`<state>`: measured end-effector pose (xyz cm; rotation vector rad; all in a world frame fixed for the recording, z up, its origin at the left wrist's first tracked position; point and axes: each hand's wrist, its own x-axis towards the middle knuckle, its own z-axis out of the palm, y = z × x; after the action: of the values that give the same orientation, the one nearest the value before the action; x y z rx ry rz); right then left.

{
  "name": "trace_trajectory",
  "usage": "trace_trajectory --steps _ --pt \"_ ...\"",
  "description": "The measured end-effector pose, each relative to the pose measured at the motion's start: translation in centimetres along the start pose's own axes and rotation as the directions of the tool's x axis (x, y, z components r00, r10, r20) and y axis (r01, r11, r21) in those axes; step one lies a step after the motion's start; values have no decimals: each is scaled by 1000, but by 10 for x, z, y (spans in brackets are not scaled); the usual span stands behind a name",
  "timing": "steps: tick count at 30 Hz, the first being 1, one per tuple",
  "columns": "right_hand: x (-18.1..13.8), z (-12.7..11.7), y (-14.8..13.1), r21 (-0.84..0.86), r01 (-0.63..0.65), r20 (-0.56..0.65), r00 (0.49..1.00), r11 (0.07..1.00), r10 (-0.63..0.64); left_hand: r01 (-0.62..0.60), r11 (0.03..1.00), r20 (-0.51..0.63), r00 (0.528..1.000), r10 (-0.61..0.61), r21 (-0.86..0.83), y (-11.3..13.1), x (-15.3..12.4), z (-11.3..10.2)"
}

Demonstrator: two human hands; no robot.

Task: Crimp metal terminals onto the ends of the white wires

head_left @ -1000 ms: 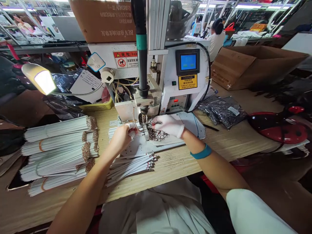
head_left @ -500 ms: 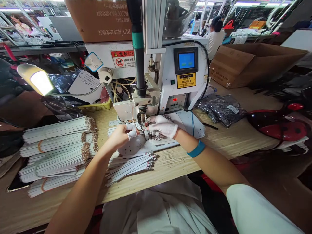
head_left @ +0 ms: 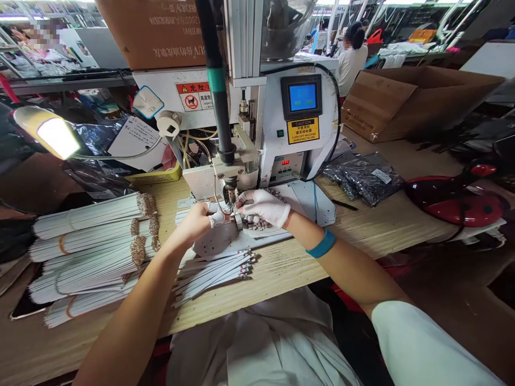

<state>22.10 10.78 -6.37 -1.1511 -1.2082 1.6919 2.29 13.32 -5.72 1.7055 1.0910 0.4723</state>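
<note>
My left hand [head_left: 200, 219], with white finger covers, is closed in a pinch just left of the soldering machine's [head_left: 230, 161] tip. What it pinches is hidden by the fingers. Opposite it, my right hand [head_left: 263, 206] in a white glove is pinched together close to the same tip, over a pile of small whitish parts [head_left: 257, 222]. Anything between its fingertips is too small to make out. Both hands are above the machine's pale base plate [head_left: 217, 244]. In front of the plate lie loose white flat strips [head_left: 213, 276] with small red-marked ends.
Bundles of white strips [head_left: 88, 241] with brown ends are stacked at left, below a lit lamp [head_left: 58, 136]. A cardboard box [head_left: 406, 102], bagged parts [head_left: 370, 177] and a red-black rounded object [head_left: 454, 201] stand to the right. A person [head_left: 352, 59] sits farther back.
The view has shifted slightly, so the scene sits a little further left. Both hands keep nearly the same places at the tip. The red digits on the controller have changed.
</note>
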Motion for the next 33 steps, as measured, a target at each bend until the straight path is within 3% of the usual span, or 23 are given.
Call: trace_trajectory --steps 19,23,25,29,31,33 --pt "0 1 -2 -39 -2 13 1000 999 3 57 997 17 998 -56 -44 -3 3 0" --pt "-1 -6 -4 -181 71 20 997 981 -68 54 997 22 998 -53 -47 -1 0 -2" --pt "-2 -16 -7 -386 155 -15 985 910 -174 41 999 30 999 -40 -33 1 -4 -5" --pt "-7 -37 -16 -777 204 -53 921 595 -385 -4 995 190 982 -15 99 6 -18 -9" --pt "-11 -41 -20 -838 182 -21 931 514 -364 -15 979 274 961 -41 202 8 -23 -9" --pt "-14 -39 -20 -868 162 23 957 470 -288 -17 941 222 973 -62 339 6 -24 -7"
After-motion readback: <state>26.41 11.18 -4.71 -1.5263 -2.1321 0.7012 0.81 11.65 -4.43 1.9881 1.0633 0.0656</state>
